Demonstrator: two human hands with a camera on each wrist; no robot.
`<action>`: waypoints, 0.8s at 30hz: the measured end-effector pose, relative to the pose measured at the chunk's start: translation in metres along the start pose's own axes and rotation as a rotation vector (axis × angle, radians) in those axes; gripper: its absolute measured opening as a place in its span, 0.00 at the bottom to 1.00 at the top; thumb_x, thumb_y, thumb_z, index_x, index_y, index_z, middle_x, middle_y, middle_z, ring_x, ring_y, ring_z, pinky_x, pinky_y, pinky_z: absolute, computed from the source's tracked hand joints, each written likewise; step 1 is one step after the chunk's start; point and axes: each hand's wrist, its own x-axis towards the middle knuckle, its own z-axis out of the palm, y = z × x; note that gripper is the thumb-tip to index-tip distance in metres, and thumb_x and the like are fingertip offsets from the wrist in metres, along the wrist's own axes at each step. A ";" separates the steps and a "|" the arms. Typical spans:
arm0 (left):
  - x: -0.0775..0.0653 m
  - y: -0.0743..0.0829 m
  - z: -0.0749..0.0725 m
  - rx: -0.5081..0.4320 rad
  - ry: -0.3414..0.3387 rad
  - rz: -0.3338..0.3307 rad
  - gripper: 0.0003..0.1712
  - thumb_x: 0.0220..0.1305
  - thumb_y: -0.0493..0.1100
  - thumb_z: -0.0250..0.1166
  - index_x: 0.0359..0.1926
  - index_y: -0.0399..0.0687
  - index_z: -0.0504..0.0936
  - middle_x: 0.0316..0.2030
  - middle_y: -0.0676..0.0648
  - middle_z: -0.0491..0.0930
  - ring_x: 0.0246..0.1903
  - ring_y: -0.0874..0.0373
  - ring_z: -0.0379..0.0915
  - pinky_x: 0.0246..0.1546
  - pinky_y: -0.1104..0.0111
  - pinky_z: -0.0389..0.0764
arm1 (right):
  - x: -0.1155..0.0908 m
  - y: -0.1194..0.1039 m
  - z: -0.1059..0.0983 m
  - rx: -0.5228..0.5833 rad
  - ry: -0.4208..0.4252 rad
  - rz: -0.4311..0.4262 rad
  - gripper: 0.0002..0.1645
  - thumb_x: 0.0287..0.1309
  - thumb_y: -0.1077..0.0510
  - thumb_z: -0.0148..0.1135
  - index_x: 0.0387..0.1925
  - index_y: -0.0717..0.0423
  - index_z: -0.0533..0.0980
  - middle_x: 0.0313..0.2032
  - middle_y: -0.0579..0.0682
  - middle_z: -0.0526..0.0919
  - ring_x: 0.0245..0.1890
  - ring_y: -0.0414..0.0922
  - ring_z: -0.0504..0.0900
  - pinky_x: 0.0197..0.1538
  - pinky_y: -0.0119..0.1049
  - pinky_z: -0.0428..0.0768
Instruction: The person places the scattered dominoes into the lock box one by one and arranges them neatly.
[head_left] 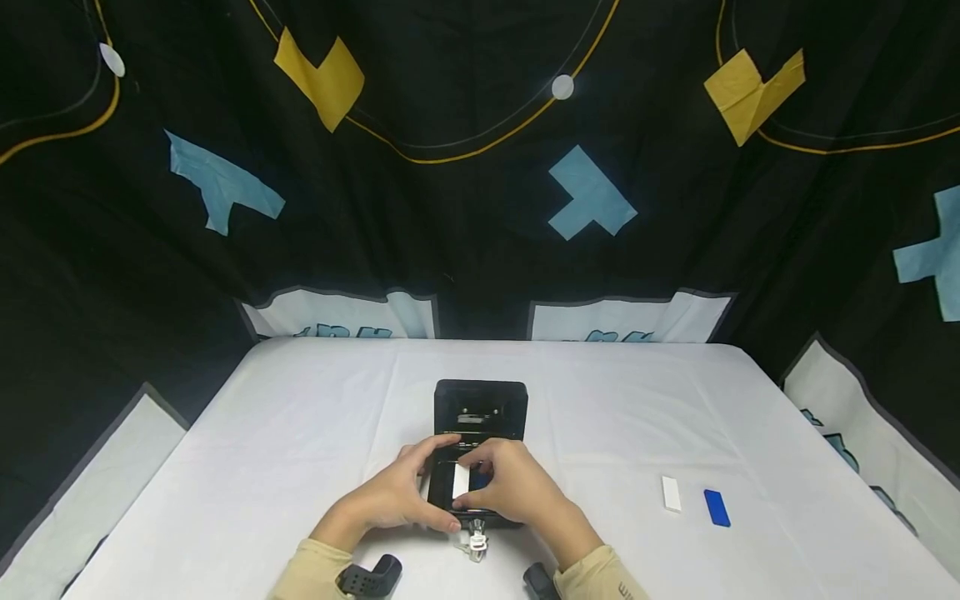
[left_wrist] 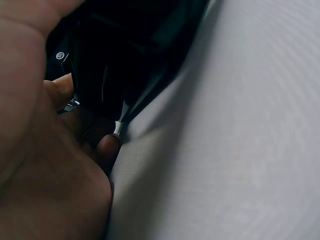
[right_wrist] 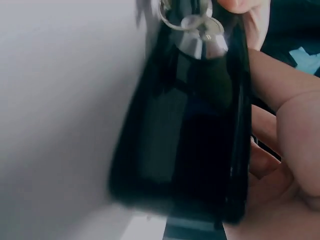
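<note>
A small black cash box stands on the table with its lid raised. Its front also fills the right wrist view, where the silver lock shows. My left hand holds the box's left side, thumb along the front edge and fingers toward the back. Inside the box, my right hand pinches a white rectangular block between thumb and forefinger. Something dark blue lies beside that block, mostly hidden by the right hand. Keys hang from the lock at the front.
To the right on the white-covered table lie a white block and a blue block, a little apart. A black curtain with paper shapes hangs behind the table.
</note>
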 end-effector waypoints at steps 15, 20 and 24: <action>0.001 0.000 -0.002 0.018 -0.028 0.046 0.65 0.37 0.55 0.86 0.76 0.61 0.60 0.69 0.35 0.56 0.66 0.33 0.58 0.60 0.30 0.59 | 0.017 -0.011 0.023 -0.174 -0.016 0.033 0.21 0.37 0.47 0.84 0.37 0.47 0.89 0.39 0.38 0.88 0.50 0.44 0.81 0.59 0.44 0.77; 0.000 -0.001 -0.001 0.018 -0.029 0.042 0.65 0.37 0.55 0.86 0.76 0.61 0.60 0.69 0.36 0.57 0.67 0.35 0.58 0.61 0.32 0.59 | 0.019 -0.011 0.027 -0.195 -0.007 0.024 0.21 0.36 0.47 0.85 0.36 0.47 0.89 0.37 0.36 0.88 0.49 0.43 0.82 0.59 0.43 0.77; -0.001 -0.002 -0.001 0.022 -0.020 0.043 0.65 0.36 0.55 0.86 0.76 0.62 0.60 0.67 0.36 0.59 0.66 0.35 0.58 0.61 0.33 0.60 | 0.021 -0.011 0.028 -0.200 -0.006 0.021 0.21 0.36 0.48 0.85 0.35 0.47 0.89 0.36 0.36 0.87 0.48 0.42 0.82 0.58 0.42 0.77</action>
